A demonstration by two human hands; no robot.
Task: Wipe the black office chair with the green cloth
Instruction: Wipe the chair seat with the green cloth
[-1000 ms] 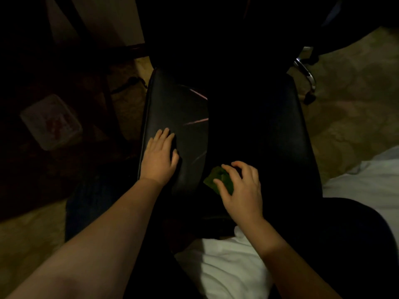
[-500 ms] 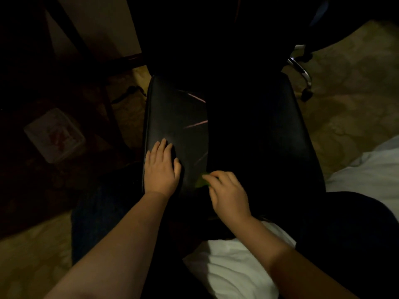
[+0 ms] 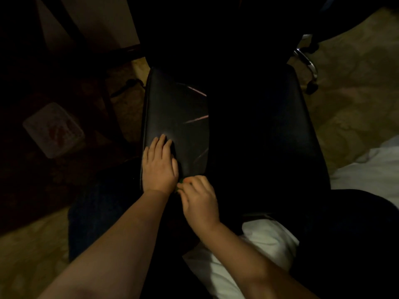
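Your left hand lay flat, fingers straight, on the seat of the black office chair. Your right hand, at 4 o'clock from it, curled around the green cloth. Only a tiny bit of cloth peeked out at the seat's 6 o'clock edge.

Left hand flat; right hand curled (adjacent).

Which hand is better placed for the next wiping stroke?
Right. The right hand grips the green cloth at the near edge of the chair seat; the left hand lies flat on the seat, without cloth.
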